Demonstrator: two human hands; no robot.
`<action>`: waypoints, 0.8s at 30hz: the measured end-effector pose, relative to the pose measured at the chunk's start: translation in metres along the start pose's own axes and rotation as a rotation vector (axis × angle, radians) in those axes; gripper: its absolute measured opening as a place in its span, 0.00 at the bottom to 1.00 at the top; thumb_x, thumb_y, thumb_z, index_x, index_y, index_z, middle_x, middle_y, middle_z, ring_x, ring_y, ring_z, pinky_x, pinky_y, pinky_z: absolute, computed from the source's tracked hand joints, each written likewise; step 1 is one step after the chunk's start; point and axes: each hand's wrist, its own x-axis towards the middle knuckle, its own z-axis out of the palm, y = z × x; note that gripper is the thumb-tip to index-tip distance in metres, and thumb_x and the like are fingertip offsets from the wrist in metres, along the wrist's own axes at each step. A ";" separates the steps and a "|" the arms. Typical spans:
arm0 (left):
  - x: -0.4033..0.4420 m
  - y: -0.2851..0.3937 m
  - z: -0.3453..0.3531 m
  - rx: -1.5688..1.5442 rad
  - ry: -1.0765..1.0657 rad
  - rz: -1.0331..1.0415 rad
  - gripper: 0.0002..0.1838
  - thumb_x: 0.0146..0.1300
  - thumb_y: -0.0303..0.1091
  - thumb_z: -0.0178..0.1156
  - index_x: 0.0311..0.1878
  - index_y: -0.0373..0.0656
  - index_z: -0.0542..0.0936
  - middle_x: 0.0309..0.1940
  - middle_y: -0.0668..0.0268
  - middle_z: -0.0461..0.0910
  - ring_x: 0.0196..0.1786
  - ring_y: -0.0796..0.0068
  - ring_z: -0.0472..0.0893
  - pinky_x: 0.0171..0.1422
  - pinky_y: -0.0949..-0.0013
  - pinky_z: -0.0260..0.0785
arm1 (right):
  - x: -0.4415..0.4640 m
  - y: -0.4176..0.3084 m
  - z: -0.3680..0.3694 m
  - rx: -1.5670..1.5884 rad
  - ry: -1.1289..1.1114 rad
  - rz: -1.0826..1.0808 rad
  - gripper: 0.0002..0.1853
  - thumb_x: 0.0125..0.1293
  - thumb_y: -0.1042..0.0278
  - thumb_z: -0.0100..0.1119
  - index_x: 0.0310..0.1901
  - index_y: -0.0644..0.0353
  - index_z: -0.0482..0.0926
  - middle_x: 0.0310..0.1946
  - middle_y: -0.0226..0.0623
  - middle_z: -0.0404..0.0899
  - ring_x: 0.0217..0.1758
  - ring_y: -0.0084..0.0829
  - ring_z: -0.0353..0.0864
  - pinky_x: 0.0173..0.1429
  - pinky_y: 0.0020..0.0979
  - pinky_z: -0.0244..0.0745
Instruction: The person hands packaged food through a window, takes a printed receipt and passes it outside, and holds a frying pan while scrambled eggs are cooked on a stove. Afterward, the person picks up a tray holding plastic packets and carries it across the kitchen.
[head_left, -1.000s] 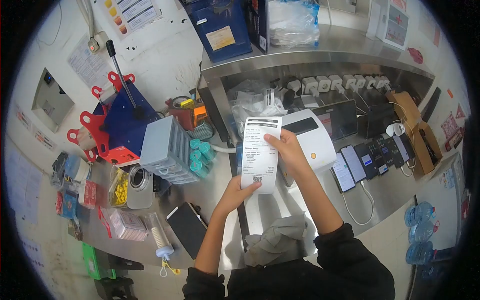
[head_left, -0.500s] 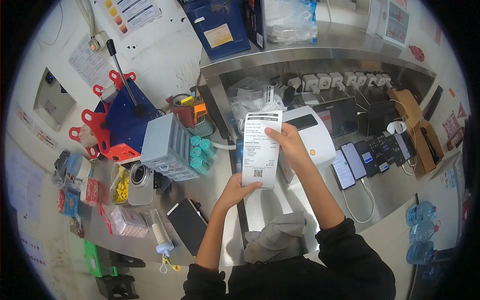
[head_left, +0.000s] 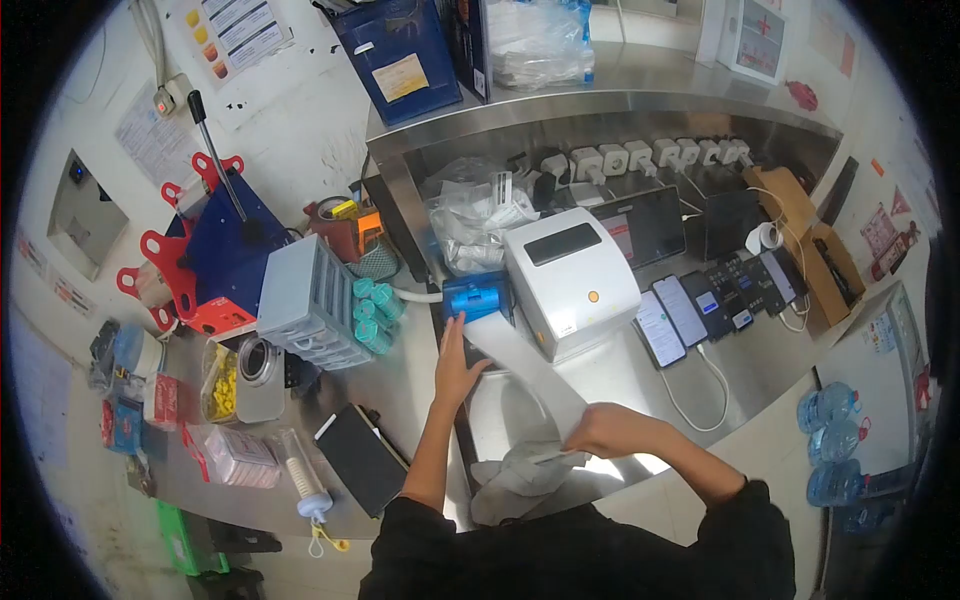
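Note:
A long white paper receipt slants from the blue dispenser-like device down to my right hand. Its upward side looks blank. My right hand is closed on the lower end, above a crumpled grey cloth. At the other end, my left hand reaches up with its fingers stretched out and thumb apart, fingertips at the front of the blue device. Whether the paper's upper end is attached there, I cannot tell. Just right of the strip stands a white label printer.
Phones with cables lie right of the printer, beside a cardboard box. Left are a grey drawer unit, teal rolls, a black clipboard and a blue lever press. A steel shelf overhangs the back.
The printed receipt, held upright in both hands, has been turned and lowered. My left hand has moved up to the blue device; my right hand has come down with the paper's end.

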 end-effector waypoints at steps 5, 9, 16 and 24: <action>-0.001 0.001 0.000 0.050 0.001 0.035 0.47 0.38 0.28 0.65 0.63 0.46 0.49 0.60 0.55 0.54 0.63 0.56 0.53 0.62 0.63 0.51 | -0.004 -0.069 -0.012 0.171 0.033 -0.187 0.11 0.50 0.74 0.52 0.39 0.56 0.74 0.33 0.36 0.76 0.36 0.31 0.75 0.49 0.33 0.63; 0.006 0.021 -0.006 -0.219 -0.192 0.040 0.35 0.49 0.34 0.58 0.61 0.43 0.54 0.60 0.59 0.56 0.64 0.62 0.54 0.63 0.64 0.49 | 0.002 -0.068 -0.020 0.416 0.483 0.123 0.09 0.55 0.67 0.54 0.31 0.64 0.76 0.25 0.38 0.76 0.26 0.26 0.74 0.30 0.28 0.67; -0.084 0.139 -0.032 -1.173 -0.796 -0.181 0.23 0.57 0.41 0.52 0.52 0.36 0.64 0.42 0.63 0.73 0.44 0.77 0.72 0.50 0.75 0.63 | 0.018 -0.011 -0.052 1.126 1.393 0.193 0.13 0.59 0.66 0.50 0.42 0.67 0.71 0.37 0.37 0.76 0.37 0.23 0.75 0.42 0.23 0.70; -0.101 0.130 -0.055 -1.067 -0.546 -0.302 0.08 0.57 0.31 0.53 0.39 0.40 0.71 0.28 0.71 0.74 0.32 0.86 0.73 0.35 0.81 0.64 | -0.017 0.015 -0.043 1.016 1.552 0.284 0.10 0.58 0.71 0.50 0.40 0.68 0.72 0.35 0.38 0.76 0.35 0.24 0.76 0.40 0.23 0.71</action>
